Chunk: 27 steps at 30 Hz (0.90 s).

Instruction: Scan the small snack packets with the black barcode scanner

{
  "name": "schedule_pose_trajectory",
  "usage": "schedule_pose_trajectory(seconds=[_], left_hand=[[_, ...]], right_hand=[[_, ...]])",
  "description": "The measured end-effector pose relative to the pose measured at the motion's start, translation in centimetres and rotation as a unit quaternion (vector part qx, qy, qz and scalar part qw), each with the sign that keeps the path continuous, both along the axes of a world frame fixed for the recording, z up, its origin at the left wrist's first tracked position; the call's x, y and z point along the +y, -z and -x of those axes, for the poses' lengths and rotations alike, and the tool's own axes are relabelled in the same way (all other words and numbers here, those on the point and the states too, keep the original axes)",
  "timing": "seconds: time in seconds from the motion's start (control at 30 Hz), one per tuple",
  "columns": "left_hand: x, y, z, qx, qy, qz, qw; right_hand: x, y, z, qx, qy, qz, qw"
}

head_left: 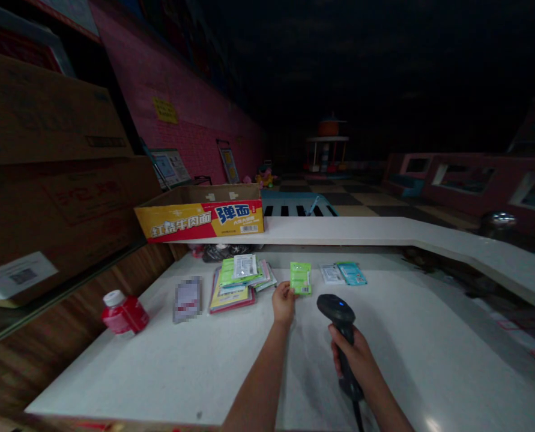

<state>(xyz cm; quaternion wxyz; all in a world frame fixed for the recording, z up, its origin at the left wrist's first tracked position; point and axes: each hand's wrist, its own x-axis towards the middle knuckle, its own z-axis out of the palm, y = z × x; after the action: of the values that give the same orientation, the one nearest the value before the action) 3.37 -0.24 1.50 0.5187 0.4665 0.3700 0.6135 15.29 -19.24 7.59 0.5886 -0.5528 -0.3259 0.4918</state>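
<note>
My left hand [284, 302] pinches the lower left edge of a green packet [300, 278] with a barcode low on its right side. Wrapped around the handle of a black barcode scanner [337, 309] is my right hand [356, 355]; a blue light glows on the scanner's top and its cord hangs below. The scanner's head is just in front of the green packet, a little to its right. A pile of flat packets [233, 297] lies left of my left hand, in yellow, green, pink and white. Right of the green packet lie a white packet [331, 274] and a blue packet [351, 273].
A red bottle [125, 315] with a white cap stands at the table's left. Near it lies a blurred-out flat item [188, 299]. An open noodle carton [204, 216] rests on the raised white ledge [339, 230] behind. Large cardboard boxes [55, 174] are stacked at left.
</note>
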Motion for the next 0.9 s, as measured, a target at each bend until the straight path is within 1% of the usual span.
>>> schedule_pose_trajectory(seconds=[0.13,0.2,0.33,0.43,0.6,0.7,0.8,0.9], left_hand=[[0.1,-0.2,0.1,0.069,-0.037,-0.038,0.996],[0.2,-0.2,0.1,0.079,-0.046,-0.035,0.995],[0.3,0.1,-0.1,0.024,-0.017,0.005,1.000],[0.2,0.2,-0.1,-0.008,0.006,0.021,1.000],[0.0,-0.3,0.0,-0.006,0.011,0.029,1.000],[-0.2,-0.4,0.0,-0.007,0.009,0.028,1.000],[-0.2,-0.4,0.0,-0.012,0.008,0.026,1.000],[-0.2,-0.3,0.0,-0.006,0.007,0.021,1.000]], right_hand=[[-0.5,-0.6,0.2,-0.003,0.026,-0.017,1.000],[-0.6,-0.6,0.2,-0.001,0.029,-0.013,1.000],[0.1,0.0,0.0,-0.002,0.029,-0.006,1.000],[1.6,0.5,-0.9,-0.002,0.029,-0.015,0.999],[5.3,0.7,-3.6,0.034,0.027,-0.010,0.999],[6.8,1.1,-4.8,0.049,0.021,0.003,0.999],[7.2,1.8,-5.5,0.054,0.018,0.003,0.998],[6.8,2.8,-6.0,0.096,0.020,-0.032,0.995]])
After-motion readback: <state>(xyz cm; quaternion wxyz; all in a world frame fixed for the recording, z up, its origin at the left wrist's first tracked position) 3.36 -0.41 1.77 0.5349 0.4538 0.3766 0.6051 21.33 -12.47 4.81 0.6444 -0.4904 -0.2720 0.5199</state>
